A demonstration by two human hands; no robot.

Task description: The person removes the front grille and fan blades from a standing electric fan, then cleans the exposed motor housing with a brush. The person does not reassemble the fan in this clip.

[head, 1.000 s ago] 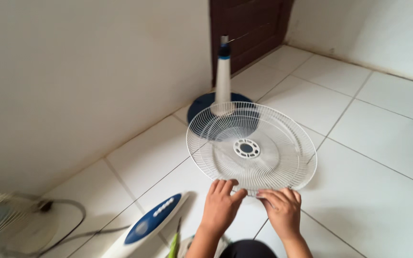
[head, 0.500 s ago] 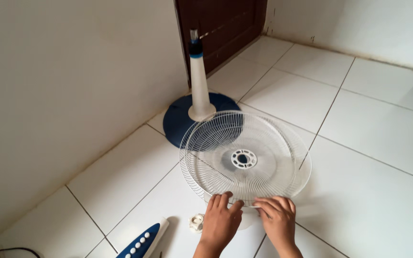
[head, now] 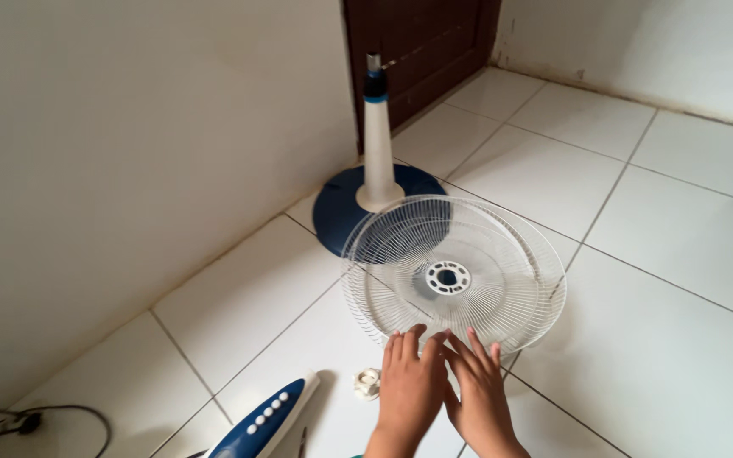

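Note:
A round white wire fan grille (head: 502, 254) lies flat on the white tiled floor in front of me. My left hand (head: 411, 386) and my right hand (head: 478, 390) sit side by side at its near rim. Their fingers are stretched out and the fingertips rest on the wires, with no grip on the rim. Just behind the grille stands a blue round fan base (head: 337, 212) with a white tapered pole (head: 377, 144) rising from it.
A blue and white control panel with buttons (head: 269, 416) lies at the lower left, and a small white plastic nut (head: 368, 383) sits beside my left hand. A dark cable (head: 40, 417) curls at the far left. A dark wooden door (head: 422, 42) closes the corner behind the pole.
The grille has come down from a tilted hold onto the floor. Both hands have gone from pinching its near rim to lying flat with fingers stretched out.

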